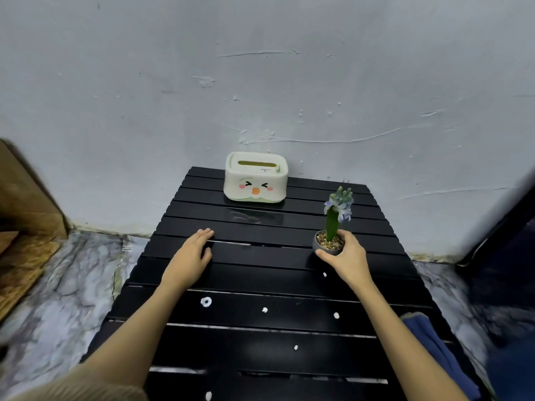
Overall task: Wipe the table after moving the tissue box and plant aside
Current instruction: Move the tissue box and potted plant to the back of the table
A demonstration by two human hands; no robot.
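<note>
At about 2 o'clock on the black slatted table (260,285), right hand (346,257) is wrapped around the small grey pot (327,246) of the plant (337,211), fingers (346,234) curled behind the rim and thumb at the near side; cannot tell whether the pot rests on the slats or is just lifted. Left hand (192,254) lies flat at about 10 o'clock, fingers released, holding nothing. Tissue box (255,178) stands at 12 o'clock against the wall, well apart from both hands. Judged step: moving the plant aside; wiping not begun. White crumbs (206,301) are scattered over the near half of the table, and a blue cloth (434,351) lies at the 4 o'clock edge. For a clean move: keep the pot upright, since the tall flower spike makes it top-heavy and the gravel would spill if tipped; lift it rather than drag it across the slat gaps; set it at the far right edge, clear of the wiping path and of the cloth. Containers: pot holds brownish gravel around one green stem with pale blue-violet flowers on top. Tissue box slot shows dark, no tissue protruding; contents otherwise hidden.
</note>
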